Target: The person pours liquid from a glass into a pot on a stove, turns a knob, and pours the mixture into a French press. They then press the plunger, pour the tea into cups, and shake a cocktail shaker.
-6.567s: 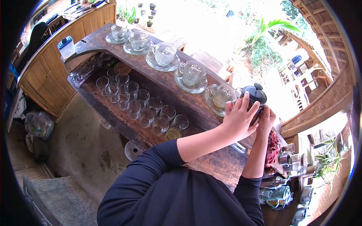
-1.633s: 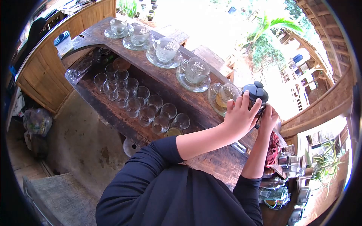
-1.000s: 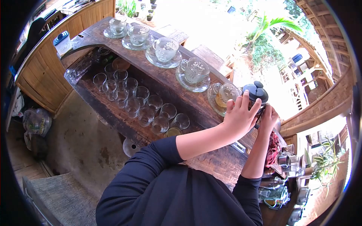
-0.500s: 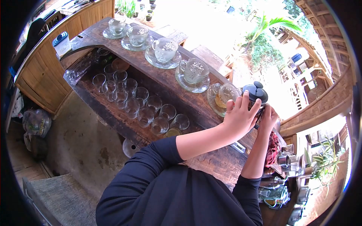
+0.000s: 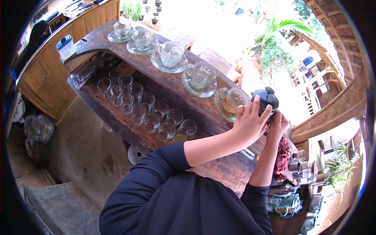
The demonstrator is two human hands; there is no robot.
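**Two hands on the black-lidded press**

Two hands, both yours, meet at the French press (image 5: 265, 102) standing at the right end of the wooden tabletop (image 5: 172, 84). Your left hand (image 5: 250, 124) lies flat against its near side, fingers spread and straight, so this is an open palm steadying it rather than a closed grip. Your right hand (image 5: 277, 125) comes up behind and to the right of the press with its fingers curled in against it (whether they close round the handle you cannot tell, since the left hand and the press itself hide that side). The press wears a black domed lid with a round knob on top.

Just left of the press sits a glass cup (image 5: 232, 99) on a glass saucer, with amber liquid in the bottom. Four more glass cups on saucers (image 5: 169, 55) run away from you in a curved row along the tabletop, each clear. On the lower shelf (image 5: 117, 121) below, rows of small drinking glasses (image 5: 145, 111) stand upright, touching or nearly so; one near you holds yellowish liquid. A white tub with a blue lid (image 5: 65, 46) sits at the far left end.

No brand, label or writing can be read on any of these.
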